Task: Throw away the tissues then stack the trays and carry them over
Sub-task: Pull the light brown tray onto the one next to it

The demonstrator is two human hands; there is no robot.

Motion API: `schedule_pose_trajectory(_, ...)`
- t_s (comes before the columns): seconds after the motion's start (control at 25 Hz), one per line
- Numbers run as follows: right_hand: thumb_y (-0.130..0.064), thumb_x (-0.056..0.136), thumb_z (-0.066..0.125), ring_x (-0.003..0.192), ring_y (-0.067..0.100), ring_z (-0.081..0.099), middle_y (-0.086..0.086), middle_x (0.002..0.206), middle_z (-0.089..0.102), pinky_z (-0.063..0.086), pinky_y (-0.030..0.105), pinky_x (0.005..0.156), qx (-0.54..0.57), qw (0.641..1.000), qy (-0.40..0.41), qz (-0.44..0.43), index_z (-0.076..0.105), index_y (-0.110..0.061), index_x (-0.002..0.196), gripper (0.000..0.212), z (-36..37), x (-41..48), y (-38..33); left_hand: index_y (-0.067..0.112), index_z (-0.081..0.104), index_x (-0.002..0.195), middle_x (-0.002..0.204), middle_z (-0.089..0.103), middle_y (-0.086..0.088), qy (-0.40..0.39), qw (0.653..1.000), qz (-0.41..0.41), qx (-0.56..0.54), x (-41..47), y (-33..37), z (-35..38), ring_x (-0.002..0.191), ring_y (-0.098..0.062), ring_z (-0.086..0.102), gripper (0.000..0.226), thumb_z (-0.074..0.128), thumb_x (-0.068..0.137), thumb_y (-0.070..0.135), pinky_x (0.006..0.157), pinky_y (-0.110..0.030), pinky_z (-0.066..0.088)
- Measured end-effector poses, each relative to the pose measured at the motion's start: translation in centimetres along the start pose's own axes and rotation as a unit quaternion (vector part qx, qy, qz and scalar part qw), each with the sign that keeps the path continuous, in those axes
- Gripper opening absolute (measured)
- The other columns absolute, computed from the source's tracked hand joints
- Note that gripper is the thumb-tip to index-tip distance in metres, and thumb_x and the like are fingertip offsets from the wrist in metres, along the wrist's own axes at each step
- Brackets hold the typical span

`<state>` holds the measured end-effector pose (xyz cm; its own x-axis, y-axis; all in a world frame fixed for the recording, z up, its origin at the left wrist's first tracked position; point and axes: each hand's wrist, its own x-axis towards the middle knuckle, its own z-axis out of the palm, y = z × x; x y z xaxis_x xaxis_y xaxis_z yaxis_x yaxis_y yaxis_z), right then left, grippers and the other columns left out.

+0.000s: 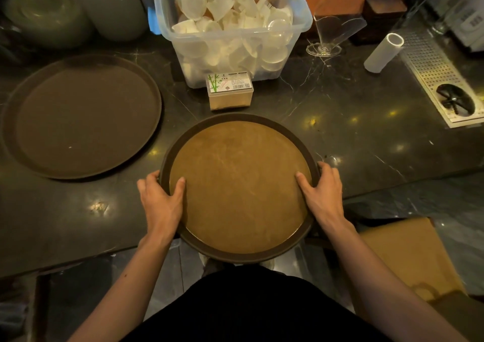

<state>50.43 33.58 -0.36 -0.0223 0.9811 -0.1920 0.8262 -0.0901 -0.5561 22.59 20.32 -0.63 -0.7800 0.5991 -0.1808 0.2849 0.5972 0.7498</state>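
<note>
We see the desk [340, 121] carrying the second round tray [78, 116], flat and well left, no tissues visible. Near tray [241, 184] overhangs the desk edge; looks stiff, light, maybe slick, so hold opposite rims. Left hand [159, 200] and right hand [324, 192] clamp it: thumbs on top, fingers [152, 178] curled under the rim.

Both hands' fingers hidden under tray [241, 252] rim, label print illegible
</note>
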Motion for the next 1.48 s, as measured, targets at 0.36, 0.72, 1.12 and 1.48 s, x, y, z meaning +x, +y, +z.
schedule_pose_trajectory(0.36, -0.042, 0.09, 0.064, 0.118, 0.022, 0.048, 0.008, 0.126, 0.048, 0.035, 0.028, 0.095, 0.034, 0.997, 0.069, -0.022, 0.043, -0.009, 0.14, 0.064, 0.2, -4.0, -2.0, 0.009, 0.05, 0.125, 0.114, 0.039, -0.001, 0.017, 0.999, 0.023, -0.041, -0.4, -1.2, -3.5, 0.103, -0.019, 0.051, 0.051, 0.071, 0.085, 0.033, 0.093, -0.033, 0.044)
schedule_pose_trajectory(0.72, -0.038, 0.09, 0.066, 0.108, 0.013, 0.048, 0.0, 0.117, 0.046, 0.037, 0.026, 0.091, 0.102, 0.987, 0.027, -0.124, 0.047, -0.012, 0.136, 0.056, 0.7, -6.9, -4.3, 0.008, 0.048, 0.127, 0.117, 0.041, -0.004, 0.147, 0.988, -0.018, -0.04, -8.1, -3.5, -9.0, 0.103, -0.017, 0.048, 0.052, 0.07, 0.086, 0.032, 0.091, -0.028, 0.04)
schedule_pose_trajectory(1.12, -0.04, 0.089, 0.066, 0.11, 0.012, 0.047, -0.003, 0.118, 0.046, 0.042, 0.031, 0.094, 0.149, 0.949, -0.161, -0.226, 0.048, -0.014, 0.135, 0.056, 6.9, -17.6, -7.7, 0.008, 0.052, 0.125, 0.12, 0.046, -0.012, 0.333, 0.931, -0.151, 0.009, -22.7, -12.9, -17.9, 0.103, -0.023, 0.052, 0.051, 0.07, 0.085, 0.035, 0.09, -0.027, 0.039)
schedule_pose_trajectory(1.48, -0.04, 0.087, 0.068, 0.111, 0.016, 0.051, -0.005, 0.117, 0.047, 0.048, 0.043, 0.097, 0.151, 0.93, -0.181, -0.283, 0.051, -0.02, 0.128, 0.049, 12.3, -28.4, -13.8, 0.008, 0.05, 0.127, 0.114, 0.04, -0.002, 0.396, 0.9, -0.176, -0.038, -27.7, -21.2, -26.9, 0.095, -0.012, 0.045, 0.052, 0.07, 0.086, 0.032, 0.086, -0.024, 0.036)
